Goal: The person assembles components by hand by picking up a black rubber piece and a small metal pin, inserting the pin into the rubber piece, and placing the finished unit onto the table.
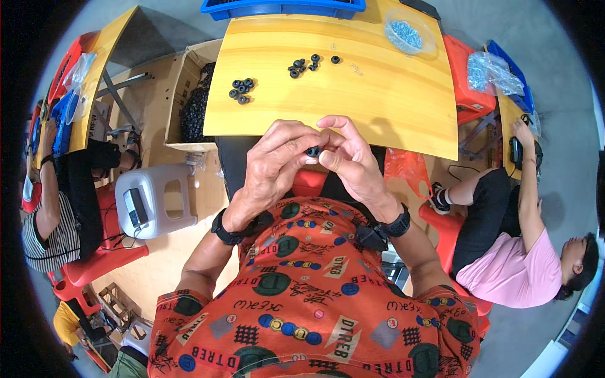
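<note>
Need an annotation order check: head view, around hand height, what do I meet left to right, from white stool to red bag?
White plastic stool → left hand → small black part → right hand → red plastic bag

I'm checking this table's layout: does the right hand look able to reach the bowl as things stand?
Probably yes: nothing seems to stand between the right hand and the bowl near the far right corner of the table, though the fingers, at a black part, would have to leave it first.

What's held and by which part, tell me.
A small black part, pinched by its edge in the left hand; whether the right hand grips it is unclear.
</note>
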Demonstrator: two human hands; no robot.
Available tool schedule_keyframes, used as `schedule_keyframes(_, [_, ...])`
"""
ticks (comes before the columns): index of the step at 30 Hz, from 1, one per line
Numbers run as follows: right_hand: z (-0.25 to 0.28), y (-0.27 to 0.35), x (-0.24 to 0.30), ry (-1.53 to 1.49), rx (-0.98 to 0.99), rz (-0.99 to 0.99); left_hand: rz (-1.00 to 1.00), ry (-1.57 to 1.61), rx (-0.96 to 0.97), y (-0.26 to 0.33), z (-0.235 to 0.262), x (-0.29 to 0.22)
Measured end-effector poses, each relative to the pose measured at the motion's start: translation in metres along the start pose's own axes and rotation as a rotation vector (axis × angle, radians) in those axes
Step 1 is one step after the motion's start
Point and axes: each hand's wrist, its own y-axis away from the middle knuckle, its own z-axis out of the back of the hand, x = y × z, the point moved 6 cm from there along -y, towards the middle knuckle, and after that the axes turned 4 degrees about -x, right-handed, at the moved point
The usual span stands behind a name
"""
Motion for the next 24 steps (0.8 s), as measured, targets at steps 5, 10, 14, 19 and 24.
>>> schedule_keyframes(5, [-0.002, -0.001, 0.006, 0.163, 0.05, 0.053, -0.067, 0.022, 0.064, 0.0, 0.0, 0.001])
schedule_keyframes(10, [-0.011, 0.005, 0.006, 0.163, 0.081, 0.028, -0.173, 0.025, 0.076, -0.001, 0.005, -0.01])
schedule_keyframes(14, [-0.021, 0.016, 0.006, 0.12, 0.088, 0.044, -0.238, -0.018, 0.044, 0.004, 0.007, -0.024])
schedule_keyframes(19, [-0.012, 0.02, -0.019, -0.105, 0.027, -0.103, -0.203, -0.054, -0.017, 0.022, -0.004, -0.016])
schedule_keyframes(24, [-0.001, 0.007, -0.038, -0.22, -0.06, -0.216, -0.033, -0.063, 0.0, 0.025, -0.01, 0.008])
